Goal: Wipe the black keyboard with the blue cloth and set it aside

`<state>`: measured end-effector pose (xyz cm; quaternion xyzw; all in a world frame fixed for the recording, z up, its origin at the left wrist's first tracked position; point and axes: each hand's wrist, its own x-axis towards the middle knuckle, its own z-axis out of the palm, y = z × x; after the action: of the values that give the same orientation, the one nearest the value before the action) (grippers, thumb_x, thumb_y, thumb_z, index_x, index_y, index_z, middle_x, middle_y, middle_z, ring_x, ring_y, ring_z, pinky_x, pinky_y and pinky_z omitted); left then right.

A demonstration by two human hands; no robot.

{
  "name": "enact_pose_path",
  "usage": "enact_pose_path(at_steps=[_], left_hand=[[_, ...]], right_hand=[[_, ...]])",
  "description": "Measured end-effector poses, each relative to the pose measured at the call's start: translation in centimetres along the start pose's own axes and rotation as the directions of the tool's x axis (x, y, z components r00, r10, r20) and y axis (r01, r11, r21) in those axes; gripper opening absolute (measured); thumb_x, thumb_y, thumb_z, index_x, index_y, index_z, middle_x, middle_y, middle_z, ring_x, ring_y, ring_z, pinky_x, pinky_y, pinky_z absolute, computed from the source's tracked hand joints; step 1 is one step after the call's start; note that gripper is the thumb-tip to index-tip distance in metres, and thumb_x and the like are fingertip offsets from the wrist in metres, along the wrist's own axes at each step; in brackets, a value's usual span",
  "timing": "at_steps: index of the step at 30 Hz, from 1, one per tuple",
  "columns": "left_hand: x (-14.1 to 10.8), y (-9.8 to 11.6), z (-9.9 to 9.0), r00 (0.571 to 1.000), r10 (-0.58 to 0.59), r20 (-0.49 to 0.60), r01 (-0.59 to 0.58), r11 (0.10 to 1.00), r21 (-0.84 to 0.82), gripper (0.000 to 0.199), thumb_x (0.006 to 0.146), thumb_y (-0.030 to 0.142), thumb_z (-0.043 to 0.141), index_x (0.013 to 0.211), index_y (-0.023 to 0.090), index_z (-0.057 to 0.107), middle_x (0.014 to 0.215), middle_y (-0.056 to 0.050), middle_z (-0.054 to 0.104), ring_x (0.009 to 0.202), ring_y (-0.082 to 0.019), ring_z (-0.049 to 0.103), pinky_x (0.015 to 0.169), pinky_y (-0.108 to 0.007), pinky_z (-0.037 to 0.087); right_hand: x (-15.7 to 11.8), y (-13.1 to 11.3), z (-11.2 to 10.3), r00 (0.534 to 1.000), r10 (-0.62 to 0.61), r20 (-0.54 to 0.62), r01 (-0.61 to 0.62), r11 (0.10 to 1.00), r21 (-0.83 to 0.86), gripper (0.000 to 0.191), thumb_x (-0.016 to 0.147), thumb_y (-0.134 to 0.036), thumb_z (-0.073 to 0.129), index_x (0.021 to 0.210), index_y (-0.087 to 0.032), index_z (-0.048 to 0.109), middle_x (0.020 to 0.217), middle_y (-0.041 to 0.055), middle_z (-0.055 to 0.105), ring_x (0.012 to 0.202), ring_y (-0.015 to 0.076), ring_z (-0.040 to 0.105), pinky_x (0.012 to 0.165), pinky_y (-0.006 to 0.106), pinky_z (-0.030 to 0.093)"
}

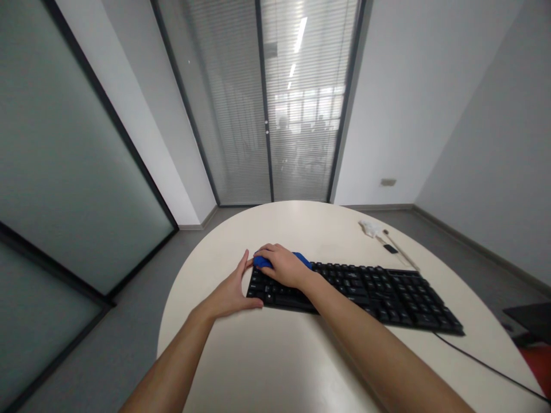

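Note:
A black keyboard (353,287) lies on the round cream table (258,355). My right hand (284,267) rests on a blue cloth (303,260) at the keyboard's upper left part, with its fingers curled over the cloth. At the keyboard's left end is my left hand (230,292), thumb along the front edge and fingers spread toward the back corner. Its fingertips reach close to the blue cloth. Part of the keys is hidden under my right hand and forearm.
Toward the table's back right lie a crumpled white item (369,228), a small black object (390,248) and a thin stick-like item (400,250). A black cable (486,364) runs off the right edge. Glass doors (301,143) stand behind.

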<state>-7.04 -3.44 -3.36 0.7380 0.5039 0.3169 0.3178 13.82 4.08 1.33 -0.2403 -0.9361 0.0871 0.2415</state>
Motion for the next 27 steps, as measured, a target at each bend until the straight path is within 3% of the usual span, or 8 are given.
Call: enact_pose_path(at_steps=[9, 13, 17, 21, 24, 27], left_hand=[[0.1, -0.2, -0.1, 0.999, -0.017, -0.031, 0.018, 0.999, 0.045, 0.137, 0.061, 0.038, 0.089, 0.157, 0.026, -0.008, 0.162, -0.017, 0.019, 0.147, -0.032, 0.027, 0.121, -0.050, 0.021], [0.1, -0.1, -0.1, 1.000, 0.018, 0.006, -0.018, 1.000, -0.003, 0.143, 0.060, 0.035, 0.090, 0.154, 0.029, -0.017, 0.160, -0.015, 0.026, 0.145, -0.030, 0.033, 0.118, -0.048, 0.029], [0.0, -0.1, -0.2, 0.999, 0.044, 0.019, -0.044, 0.999, 0.026, 0.139, 0.063, 0.037, 0.088, 0.155, 0.027, -0.015, 0.160, -0.018, 0.025, 0.145, -0.031, 0.031, 0.118, -0.049, 0.029], [-0.1, -0.3, -0.2, 0.998, 0.061, 0.018, -0.063, 0.992, 0.110, 0.132, 0.068, 0.042, 0.084, 0.156, 0.023, -0.012, 0.160, -0.019, 0.023, 0.147, -0.032, 0.026, 0.120, -0.052, 0.022], [0.1, -0.4, 0.0, 0.995, 0.098, 0.010, -0.098, 0.977, 0.191, 0.107, 0.085, 0.046, 0.068, 0.157, 0.021, -0.008, 0.162, -0.018, 0.017, 0.149, -0.030, 0.022, 0.121, -0.053, 0.020], [0.4, 0.0, 0.5, 0.991, 0.130, -0.010, -0.122, 0.952, 0.281, 0.087, 0.095, 0.046, 0.053, 0.157, 0.020, -0.003, 0.163, -0.017, 0.015, 0.149, -0.029, 0.021, 0.121, -0.054, 0.021]], right_hand=[[-2.0, -2.2, -0.3, 0.973, -0.220, 0.069, 0.223, 0.973, -0.049, 0.030, 0.094, -0.028, 0.059, 0.122, -0.019, 0.062, 0.126, 0.0088, 0.062, 0.121, 0.0232, 0.047, 0.105, 0.041, 0.040], [-2.7, -3.6, -0.5, 0.948, -0.292, 0.130, 0.304, 0.949, -0.084, 0.027, 0.095, -0.030, 0.057, 0.120, -0.020, 0.063, 0.125, 0.0061, 0.064, 0.118, 0.0237, 0.049, 0.099, 0.040, 0.042], [-3.7, -3.9, -1.4, 0.939, -0.303, 0.162, 0.323, 0.939, -0.114, 0.029, 0.094, -0.029, 0.057, 0.122, -0.022, 0.063, 0.125, 0.0056, 0.064, 0.112, 0.0240, 0.051, 0.091, 0.038, 0.045], [-4.8, -3.3, -2.3, 0.969, -0.188, 0.160, 0.213, 0.965, -0.156, 0.033, 0.087, -0.028, 0.066, 0.118, -0.018, 0.066, 0.122, 0.0078, 0.065, 0.107, 0.0249, 0.054, 0.092, 0.038, 0.047], [-5.3, -2.8, -2.6, 0.996, 0.023, 0.088, -0.004, 0.977, -0.212, 0.041, 0.083, -0.024, 0.067, 0.124, -0.016, 0.065, 0.122, 0.0106, 0.063, 0.106, 0.0266, 0.054, 0.094, 0.040, 0.048], [-5.3, -2.6, -2.4, 0.983, 0.182, -0.007, -0.179, 0.959, -0.221, 0.044, 0.085, -0.023, 0.064, 0.127, -0.015, 0.062, 0.124, 0.0125, 0.061, 0.109, 0.0287, 0.054, 0.094, 0.043, 0.049]])
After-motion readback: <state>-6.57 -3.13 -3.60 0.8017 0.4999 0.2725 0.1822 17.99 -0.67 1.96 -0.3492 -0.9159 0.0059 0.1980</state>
